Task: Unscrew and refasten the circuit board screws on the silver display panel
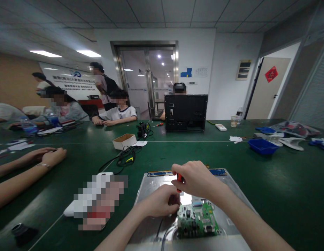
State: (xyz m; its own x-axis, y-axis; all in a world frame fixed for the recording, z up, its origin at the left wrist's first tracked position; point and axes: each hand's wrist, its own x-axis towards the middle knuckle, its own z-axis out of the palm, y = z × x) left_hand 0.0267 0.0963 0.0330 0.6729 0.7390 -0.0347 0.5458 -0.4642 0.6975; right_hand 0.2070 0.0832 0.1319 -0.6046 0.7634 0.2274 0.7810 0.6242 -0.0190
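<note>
My right hand (197, 179) is closed around a small screwdriver with an orange handle (179, 179), held upright over a green circuit board (198, 219). My left hand (162, 202) is curled just left of the board, its fingertips pinched near the screwdriver's tip; what they hold is hidden. The board lies on a grey metal back panel (151, 195) of a flat screen on the green table. A narrow blue strip board (216, 172) runs along the panel's far edge.
A neighbour's forearms and hands (44, 158) rest on the table at left. A small cardboard box (124, 141), black cables (126, 157), an upright black monitor (185, 112), a blue tray (262, 146) and seated people lie beyond. A black round object (21, 232) sits near left.
</note>
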